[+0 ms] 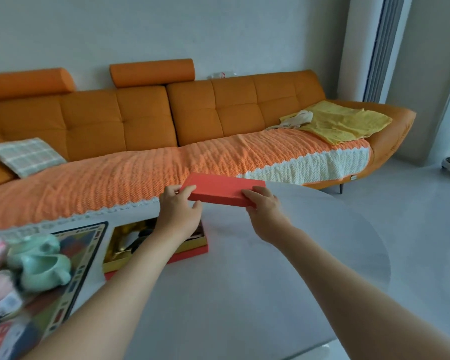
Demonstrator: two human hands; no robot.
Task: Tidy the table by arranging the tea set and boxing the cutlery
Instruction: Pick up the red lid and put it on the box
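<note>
Head view: left hand (179, 207) and right hand (263, 203) each pinch an end of the red lid (222, 191), level above the table (244, 281), likely to cap the open box (118, 243) below. Box contents blurred, can't confirm cutlery.

No legible text, label, brand or number in view. Red lid (225, 190): the faces that show are plain, no print. Patterned mat (89, 245) on the counter (244, 281): border of small coloured blocks, blurred, nothing readable. Small pale tag (353, 178) low on the sofa (140, 118) front corner: too small to read.
</note>
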